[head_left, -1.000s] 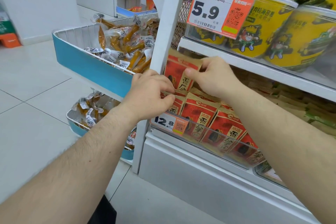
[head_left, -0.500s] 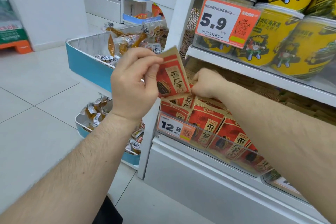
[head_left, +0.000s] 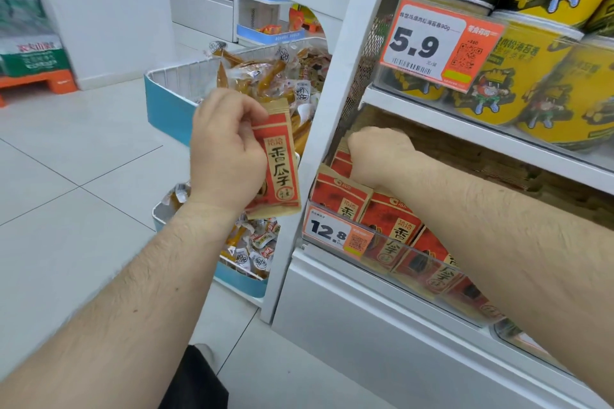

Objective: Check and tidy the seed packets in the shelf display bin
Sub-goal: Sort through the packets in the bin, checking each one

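White shelf unit (head_left: 335, 83). Lower shelf: clear-fronted display bin (head_left: 428, 271) holding red seed packets (head_left: 395, 226) in leaning rows, 12.8 price tag (head_left: 335, 234) on front. Upper shelf (head_left: 481, 129): yellow canisters (head_left: 518, 76), 5.9 price tag (head_left: 438, 43). Side baskets (head_left: 169, 109) with wrapped snacks (head_left: 265, 76). Tiled floor (head_left: 66, 192).

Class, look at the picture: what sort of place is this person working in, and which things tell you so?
Most likely a small shop or convenience store. Shelf price tags reading 5.9 and 12.8, rows of yellow snack cans, and a bin of red seed packets suggest it.

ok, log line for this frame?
left hand: holds seed packet outside bin | right hand: on packets in bin | stage: checking
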A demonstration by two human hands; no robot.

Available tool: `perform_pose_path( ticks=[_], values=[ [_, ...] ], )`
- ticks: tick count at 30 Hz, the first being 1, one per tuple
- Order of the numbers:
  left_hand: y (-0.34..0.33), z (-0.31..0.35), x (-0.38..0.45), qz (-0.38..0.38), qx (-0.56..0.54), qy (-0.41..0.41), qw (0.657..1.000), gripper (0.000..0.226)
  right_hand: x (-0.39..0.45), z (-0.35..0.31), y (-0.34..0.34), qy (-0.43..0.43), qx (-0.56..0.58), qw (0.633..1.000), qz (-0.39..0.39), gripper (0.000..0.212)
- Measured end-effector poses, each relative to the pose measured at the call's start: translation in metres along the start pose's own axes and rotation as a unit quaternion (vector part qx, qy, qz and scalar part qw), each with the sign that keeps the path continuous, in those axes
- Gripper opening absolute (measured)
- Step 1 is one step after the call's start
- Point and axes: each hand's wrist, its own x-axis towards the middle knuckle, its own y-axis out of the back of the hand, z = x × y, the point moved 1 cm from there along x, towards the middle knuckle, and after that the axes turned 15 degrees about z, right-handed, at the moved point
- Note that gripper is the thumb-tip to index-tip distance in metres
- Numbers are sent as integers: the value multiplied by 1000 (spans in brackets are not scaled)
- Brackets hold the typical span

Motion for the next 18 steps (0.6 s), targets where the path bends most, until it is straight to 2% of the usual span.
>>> perform_pose_path(
  ticks=[3, 8, 12, 16, 18],
  values=[
    [0, 0, -3, -47, 0, 32, 998, 31, 2, 1, 1, -5, 0, 999, -43, 8],
    [-2, -1, -9, -125, 1, 83, 989, 35, 3, -1, 1, 0, -17, 998, -63, 13],
    [0, 3, -9, -153, -20, 109, 982, 43, 6, 1, 0, -17, -15, 997, -71, 18],
    [1, 8, -15, -199, -33, 149, 968, 42, 4, 12, 5, -102, 122, 986, -50, 36],
    [1, 12, -20, -236, -36, 161, 958, 40, -4, 19, 10, -126, 195, 973, -5, 30]
  ],
)
